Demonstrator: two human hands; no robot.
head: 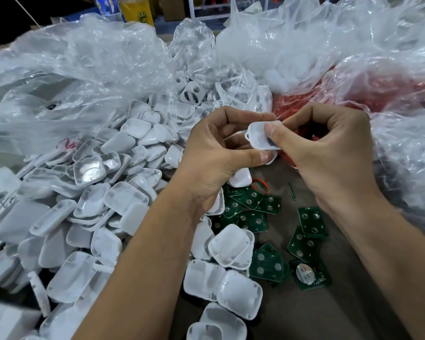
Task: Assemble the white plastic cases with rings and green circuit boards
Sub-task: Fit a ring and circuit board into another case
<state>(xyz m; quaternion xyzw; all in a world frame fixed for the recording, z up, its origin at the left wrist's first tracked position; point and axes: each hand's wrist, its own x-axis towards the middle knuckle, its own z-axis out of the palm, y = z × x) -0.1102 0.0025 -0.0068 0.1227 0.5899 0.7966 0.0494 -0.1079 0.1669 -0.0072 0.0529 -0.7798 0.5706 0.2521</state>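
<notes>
both hands are up over the middle of the counter (304,303), working on one white case (261,136) between them. the right hand (329,153) pinches the case with its thumb on top and curled fingers behind. the left hand (219,153) curls round it from the other side, thumb pressed up under its lower edge; another white piece seems tucked in that palm, though i can't tell what it is. a heap of white case halves (96,192) spreads to the left, spilling out of a clear plastic bag (84,69). green circuit boards (304,231) lie scattered on the counter below the hands. a bag of red parts (378,94) sits behind the right hand.
</notes>
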